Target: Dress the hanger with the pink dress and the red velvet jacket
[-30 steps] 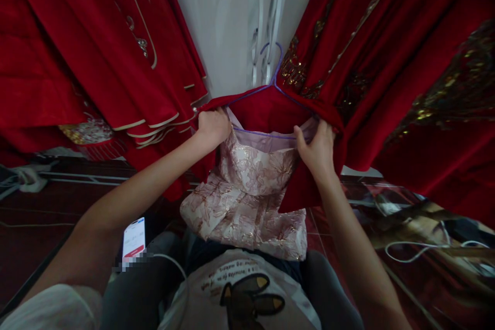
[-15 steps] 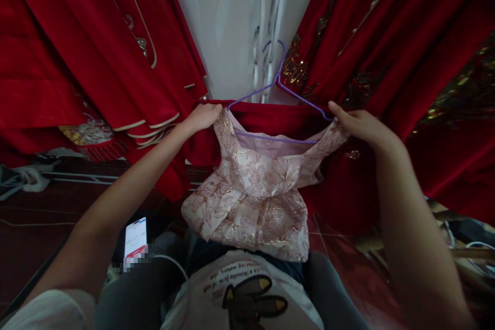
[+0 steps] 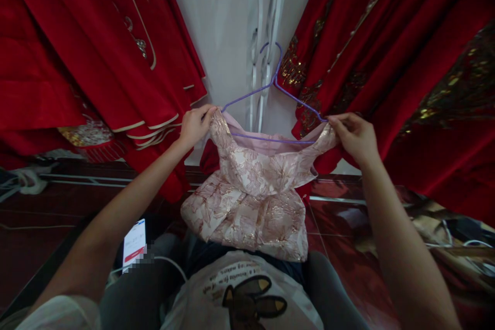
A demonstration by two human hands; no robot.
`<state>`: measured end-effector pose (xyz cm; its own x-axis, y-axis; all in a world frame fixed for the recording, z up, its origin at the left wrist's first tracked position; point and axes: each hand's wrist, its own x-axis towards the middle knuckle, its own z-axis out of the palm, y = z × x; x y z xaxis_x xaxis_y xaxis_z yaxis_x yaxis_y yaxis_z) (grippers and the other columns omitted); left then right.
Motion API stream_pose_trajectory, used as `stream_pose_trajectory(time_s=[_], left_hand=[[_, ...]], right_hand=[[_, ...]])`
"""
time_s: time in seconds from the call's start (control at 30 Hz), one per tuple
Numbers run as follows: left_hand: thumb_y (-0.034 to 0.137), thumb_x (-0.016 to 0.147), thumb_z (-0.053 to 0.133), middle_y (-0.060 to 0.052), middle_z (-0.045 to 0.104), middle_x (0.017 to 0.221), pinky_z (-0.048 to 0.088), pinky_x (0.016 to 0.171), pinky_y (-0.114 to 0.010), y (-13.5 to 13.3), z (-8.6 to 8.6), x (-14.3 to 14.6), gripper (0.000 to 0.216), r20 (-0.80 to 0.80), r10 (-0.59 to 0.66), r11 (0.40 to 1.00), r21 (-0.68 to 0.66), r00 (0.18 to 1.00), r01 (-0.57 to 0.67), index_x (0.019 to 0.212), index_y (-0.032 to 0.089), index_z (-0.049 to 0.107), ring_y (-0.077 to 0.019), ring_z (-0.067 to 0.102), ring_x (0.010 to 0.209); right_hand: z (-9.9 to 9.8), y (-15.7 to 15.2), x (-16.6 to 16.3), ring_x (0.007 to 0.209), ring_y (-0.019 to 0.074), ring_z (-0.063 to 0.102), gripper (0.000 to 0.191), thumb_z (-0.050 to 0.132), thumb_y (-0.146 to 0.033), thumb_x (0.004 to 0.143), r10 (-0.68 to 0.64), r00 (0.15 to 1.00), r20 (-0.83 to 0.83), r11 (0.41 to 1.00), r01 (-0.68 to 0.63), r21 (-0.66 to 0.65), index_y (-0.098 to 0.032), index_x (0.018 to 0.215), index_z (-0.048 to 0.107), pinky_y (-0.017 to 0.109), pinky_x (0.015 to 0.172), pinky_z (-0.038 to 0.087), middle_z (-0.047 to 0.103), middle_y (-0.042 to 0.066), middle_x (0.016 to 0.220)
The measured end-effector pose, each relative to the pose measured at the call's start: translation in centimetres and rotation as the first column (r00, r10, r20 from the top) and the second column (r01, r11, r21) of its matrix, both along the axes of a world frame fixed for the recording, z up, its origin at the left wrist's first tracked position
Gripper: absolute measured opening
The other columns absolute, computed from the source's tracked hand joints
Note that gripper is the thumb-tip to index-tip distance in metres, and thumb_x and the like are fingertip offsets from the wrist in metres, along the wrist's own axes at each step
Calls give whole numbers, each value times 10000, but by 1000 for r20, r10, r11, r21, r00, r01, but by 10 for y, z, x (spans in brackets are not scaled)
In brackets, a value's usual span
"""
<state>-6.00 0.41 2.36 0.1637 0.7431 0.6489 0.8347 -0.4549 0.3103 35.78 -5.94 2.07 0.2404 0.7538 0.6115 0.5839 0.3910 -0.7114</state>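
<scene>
A small pink dress with gold floral pattern (image 3: 251,191) hangs on a purple wire hanger (image 3: 270,87) in front of me. My left hand (image 3: 194,125) pinches the dress's left shoulder at the hanger's end. My right hand (image 3: 353,135) pinches the right shoulder at the other end. The skirt of the dress rests over my lap. A bit of red cloth (image 3: 211,157) shows behind the dress, below the hanger.
Red garments with gold trim hang at the left (image 3: 96,51) and the right (image 3: 406,72), with a white wall (image 3: 224,20) between them. A lit phone (image 3: 133,245) with a white cable lies on my left thigh. Cables lie on the dark red floor (image 3: 340,216).
The red garment that covered the hanger has slipped off and dropped behind the pink dress. Both hands moved from the red cloth to the pink dress's shoulders, the right hand swinging outward.
</scene>
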Motion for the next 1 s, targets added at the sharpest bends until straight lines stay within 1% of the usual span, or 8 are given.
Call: stream_pose_trajectory(time_s=[0.13,0.27,0.33,0.5,0.6,0.7,0.83,1.0], left_hand=[[460,997,247,-98,741,907,431,689,-289,-4,-10,-1,497,-131,279,960,15,951,-280,1139,197,645,-245,692,794],[416,992,231,-159,732,934,438,677,-317,-15,-24,-13,507,-302,345,919,-82,889,-385,1080,149,654,-290,697,845],[409,986,243,-167,729,915,446,667,-330,-27,-31,-19,498,-390,306,908,-155,868,-390,1038,149,664,-305,696,844],[437,982,294,-99,716,833,464,645,-327,-58,-35,-9,444,-476,-43,949,-293,878,-112,985,197,667,-262,681,773],[381,1001,295,-83,692,906,491,777,-321,-63,-26,17,416,-382,-252,965,-173,889,199,981,177,657,-210,645,885],[335,1002,337,-93,644,1144,461,936,-345,-55,-18,48,370,-318,-405,909,-34,857,416,978,160,661,-195,572,1063],[323,981,392,-123,567,1318,426,934,-455,-43,-22,80,346,-357,-244,957,62,902,283,933,153,689,-277,489,1154],[329,982,375,-113,665,1027,418,829,-433,-32,-37,81,365,-379,-195,978,-3,905,209,917,156,690,-262,518,976]], right_hand=[[-5,-2,8,778,184,656,230,611,-346,847,-230,973,11,972,229,54,-161,947,703,267,698,470,729,138,932],[-27,-21,11,777,231,687,233,607,-357,837,-448,894,28,894,447,34,-168,922,714,299,704,488,740,151,902],[-45,-35,9,777,249,697,234,609,-379,830,-465,884,43,883,467,-54,-185,908,715,316,707,497,745,148,895],[-74,-66,-8,794,274,709,325,610,-485,815,-241,954,180,915,285,-285,-190,889,726,353,691,507,747,103,813],[-60,-76,-24,810,249,707,350,612,-515,823,-162,960,230,942,219,-253,-198,916,726,337,706,504,748,68,833],[-31,-80,-44,798,207,692,309,609,-489,847,-107,967,232,974,148,-171,-218,937,726,301,694,502,746,44,871],[-5,-78,-63,781,182,678,282,612,-463,858,-94,979,183,992,108,-69,-227,953,733,299,712,510,744,39,879],[-9,-78,-49,707,185,671,291,671,-457,800,-105,993,-48,990,99,-102,-210,937,740,298,630,526,738,62,822]])
